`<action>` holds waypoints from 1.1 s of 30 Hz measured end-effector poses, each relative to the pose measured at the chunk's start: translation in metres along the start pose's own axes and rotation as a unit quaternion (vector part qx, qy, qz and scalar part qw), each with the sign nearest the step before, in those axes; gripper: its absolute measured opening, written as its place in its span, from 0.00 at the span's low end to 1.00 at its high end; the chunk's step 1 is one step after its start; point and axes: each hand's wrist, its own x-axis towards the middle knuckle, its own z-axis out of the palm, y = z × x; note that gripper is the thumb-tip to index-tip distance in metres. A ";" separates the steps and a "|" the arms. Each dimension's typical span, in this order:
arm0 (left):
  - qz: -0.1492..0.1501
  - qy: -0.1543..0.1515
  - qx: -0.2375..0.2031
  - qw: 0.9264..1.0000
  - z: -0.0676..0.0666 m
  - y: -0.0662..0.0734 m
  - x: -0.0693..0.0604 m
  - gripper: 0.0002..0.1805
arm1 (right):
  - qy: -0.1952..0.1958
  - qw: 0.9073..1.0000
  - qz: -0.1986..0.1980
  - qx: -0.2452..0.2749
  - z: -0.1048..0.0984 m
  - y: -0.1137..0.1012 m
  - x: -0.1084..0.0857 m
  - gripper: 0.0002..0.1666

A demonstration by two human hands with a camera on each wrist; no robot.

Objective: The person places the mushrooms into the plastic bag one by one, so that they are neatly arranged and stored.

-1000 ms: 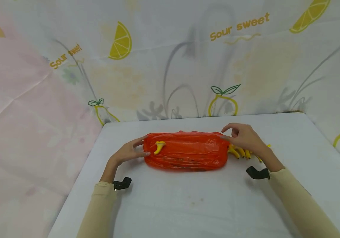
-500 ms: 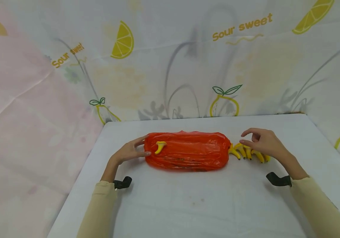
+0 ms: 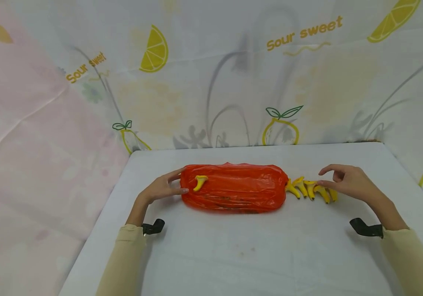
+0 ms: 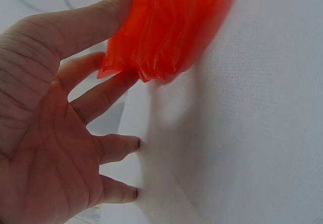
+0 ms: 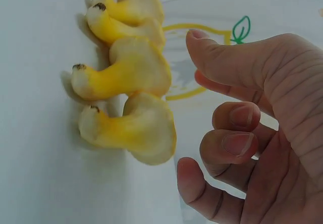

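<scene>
A long red plastic bag (image 3: 241, 187) lies across the table, with a small yellow banana-shaped piece (image 3: 200, 182) on top near its left end. My left hand (image 3: 161, 190) rests at that end; in the left wrist view its thumb and nearly straight fingers touch the crinkled red plastic (image 4: 166, 27). Off the bag's right end, several yellow banana-shaped pieces (image 3: 310, 189) lie side by side. My right hand (image 3: 352, 183) hovers beside the rightmost of them, fingers loosely bent, holding nothing. The right wrist view shows a gap between the yellow pieces (image 5: 146, 67) and that hand (image 5: 277, 158).
The white table (image 3: 233, 246) extends in front of the bag and to both sides. Behind it hangs a pale cloth (image 3: 196, 94) printed with lemons and lettering. A black device (image 3: 153, 227) sits on the left wrist, another (image 3: 366, 228) on the right.
My right hand has moved right, away from the bag's right end and along the yellow pieces, uncovering more of them. My left hand stays at the bag's left end.
</scene>
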 end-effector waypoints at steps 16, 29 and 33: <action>-0.012 0.000 -0.005 1.000 -0.001 0.001 -0.003 0.49 | -0.026 0.999 0.033 -0.017 -0.007 0.024 -0.011 0.20; -0.010 -0.004 -0.003 1.000 -0.001 0.000 -0.002 0.49 | -0.031 0.999 0.035 -0.022 -0.003 0.036 -0.014 0.16; -0.009 -0.005 0.003 1.000 -0.001 -0.002 0.000 0.49 | -0.032 0.999 0.039 -0.017 -0.003 0.036 -0.015 0.15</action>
